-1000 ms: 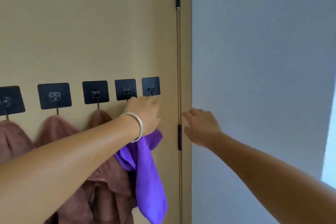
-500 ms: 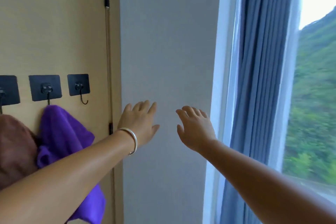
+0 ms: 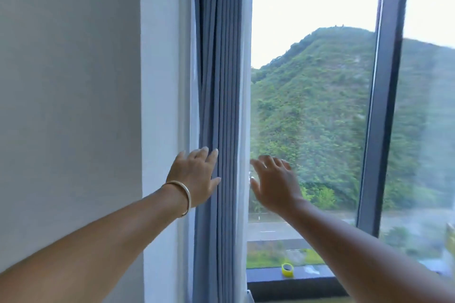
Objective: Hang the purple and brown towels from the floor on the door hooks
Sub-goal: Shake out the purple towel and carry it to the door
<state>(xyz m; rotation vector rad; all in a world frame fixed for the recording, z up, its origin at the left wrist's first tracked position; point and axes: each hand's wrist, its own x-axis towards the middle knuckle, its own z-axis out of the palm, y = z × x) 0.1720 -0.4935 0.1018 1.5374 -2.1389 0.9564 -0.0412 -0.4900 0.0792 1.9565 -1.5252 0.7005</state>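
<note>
Bare-armed, left hand [image 3: 194,177] and right hand [image 3: 275,183] reach forward, fingers spread wide, palms empty, before the curtain [image 3: 219,81].

Two bare, sleeveless forearms, a thin silver-toned bangle [image 3: 183,196] round the wrist behind the left hand's [image 3: 194,177] fingers [image 3: 204,152].

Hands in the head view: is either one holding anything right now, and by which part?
Nothing is held. The left hand and right hand are both open and empty, raised before the curtain and window.

Pleated matt cloth curtain [image 3: 219,106]; glossy metal bangle [image 3: 183,195]; smooth matt wall [image 3: 69,93]; glass window [image 3: 312,106].
</note>
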